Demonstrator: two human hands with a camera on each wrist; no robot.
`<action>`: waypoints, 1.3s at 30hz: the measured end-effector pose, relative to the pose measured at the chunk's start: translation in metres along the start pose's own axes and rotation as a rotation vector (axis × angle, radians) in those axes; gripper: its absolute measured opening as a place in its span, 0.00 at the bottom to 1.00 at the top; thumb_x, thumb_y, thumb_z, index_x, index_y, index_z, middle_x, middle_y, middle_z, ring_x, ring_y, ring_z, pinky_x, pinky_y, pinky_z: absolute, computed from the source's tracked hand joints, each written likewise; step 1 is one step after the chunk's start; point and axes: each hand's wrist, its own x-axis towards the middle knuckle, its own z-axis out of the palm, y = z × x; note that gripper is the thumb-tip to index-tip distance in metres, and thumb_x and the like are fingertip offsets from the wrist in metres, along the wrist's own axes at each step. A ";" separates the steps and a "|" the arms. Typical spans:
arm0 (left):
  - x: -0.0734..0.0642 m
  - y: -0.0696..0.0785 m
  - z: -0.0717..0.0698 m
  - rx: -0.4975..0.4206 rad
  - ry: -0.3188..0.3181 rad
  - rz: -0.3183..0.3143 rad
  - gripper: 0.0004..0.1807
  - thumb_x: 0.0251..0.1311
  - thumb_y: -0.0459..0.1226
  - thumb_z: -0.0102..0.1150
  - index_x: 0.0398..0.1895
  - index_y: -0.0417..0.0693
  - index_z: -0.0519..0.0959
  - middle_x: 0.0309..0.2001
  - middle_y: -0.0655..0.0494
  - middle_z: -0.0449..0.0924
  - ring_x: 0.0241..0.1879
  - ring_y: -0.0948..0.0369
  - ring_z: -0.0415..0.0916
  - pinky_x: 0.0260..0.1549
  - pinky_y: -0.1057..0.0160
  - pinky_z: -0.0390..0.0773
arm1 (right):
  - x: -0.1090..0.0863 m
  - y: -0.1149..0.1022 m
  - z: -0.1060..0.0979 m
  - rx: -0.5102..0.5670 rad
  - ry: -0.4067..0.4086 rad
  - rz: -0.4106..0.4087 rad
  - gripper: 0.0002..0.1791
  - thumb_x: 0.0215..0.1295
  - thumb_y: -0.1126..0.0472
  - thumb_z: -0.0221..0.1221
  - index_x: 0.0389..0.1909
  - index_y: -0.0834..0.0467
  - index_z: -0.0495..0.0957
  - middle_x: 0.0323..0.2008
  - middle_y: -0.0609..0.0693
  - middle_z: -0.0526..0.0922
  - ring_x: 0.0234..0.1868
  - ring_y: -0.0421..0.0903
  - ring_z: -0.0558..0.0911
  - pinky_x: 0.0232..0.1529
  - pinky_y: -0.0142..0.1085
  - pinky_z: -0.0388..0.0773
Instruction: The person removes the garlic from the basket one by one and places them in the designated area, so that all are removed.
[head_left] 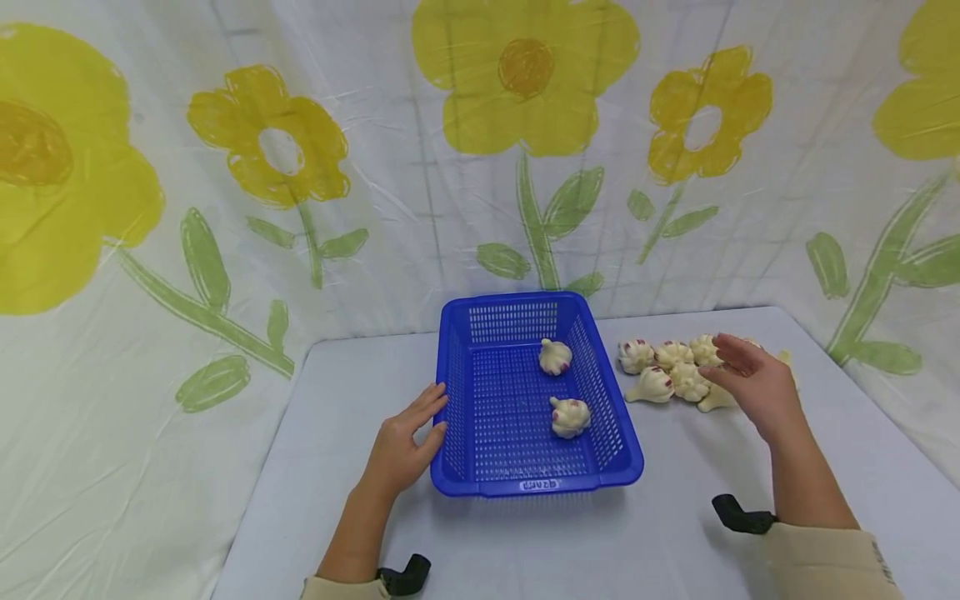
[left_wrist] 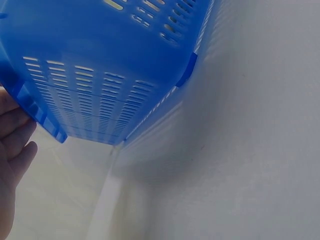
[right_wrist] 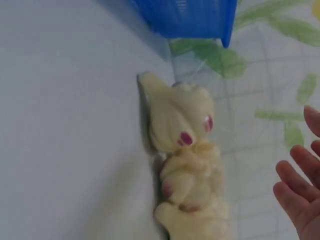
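A blue plastic basket point(head_left: 510, 392) stands on the white table, with two garlic bulbs point(head_left: 570, 417) lying in its right half. My left hand point(head_left: 405, 442) rests its extended fingertips on the basket's left rim; in the left wrist view its fingers point(left_wrist: 17, 127) lie along the rim's outer edge. To the right of the basket several more garlic bulbs point(head_left: 672, 371), cream with purplish-red patches, lie in a cluster. Over the right side of that cluster hovers my right hand point(head_left: 757, 387), fingers relaxed and holding nothing. It hides part of the garlic behind it.
The table point(head_left: 360, 392) is covered in white and ends at the back against a hanging sheet point(head_left: 375, 250) printed with yellow flowers. Black wrist straps point(head_left: 742, 515) sit on both wrists, just beyond beige sleeves point(head_left: 825, 562).
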 end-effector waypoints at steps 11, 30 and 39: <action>0.000 -0.001 0.000 -0.001 -0.013 0.002 0.22 0.62 0.35 0.60 0.60 0.41 0.78 0.66 0.53 0.73 0.67 0.54 0.70 0.61 0.53 0.74 | -0.014 -0.058 0.038 -0.039 -0.202 -0.268 0.41 0.62 0.41 0.63 0.72 0.55 0.65 0.66 0.59 0.73 0.68 0.61 0.70 0.66 0.59 0.68; -0.002 -0.001 0.000 -0.021 0.005 0.017 0.22 0.61 0.34 0.60 0.59 0.40 0.79 0.66 0.53 0.74 0.67 0.58 0.69 0.63 0.59 0.72 | -0.022 -0.084 0.107 -0.202 -0.406 -0.622 0.30 0.62 0.54 0.66 0.65 0.52 0.74 0.64 0.54 0.77 0.66 0.59 0.74 0.62 0.58 0.75; -0.002 -0.002 0.000 -0.012 0.016 0.034 0.22 0.60 0.34 0.61 0.59 0.41 0.79 0.65 0.53 0.74 0.67 0.56 0.70 0.61 0.57 0.73 | -0.023 -0.090 0.120 -0.328 -0.478 -0.616 0.25 0.62 0.60 0.65 0.61 0.57 0.77 0.59 0.54 0.80 0.62 0.57 0.77 0.61 0.55 0.76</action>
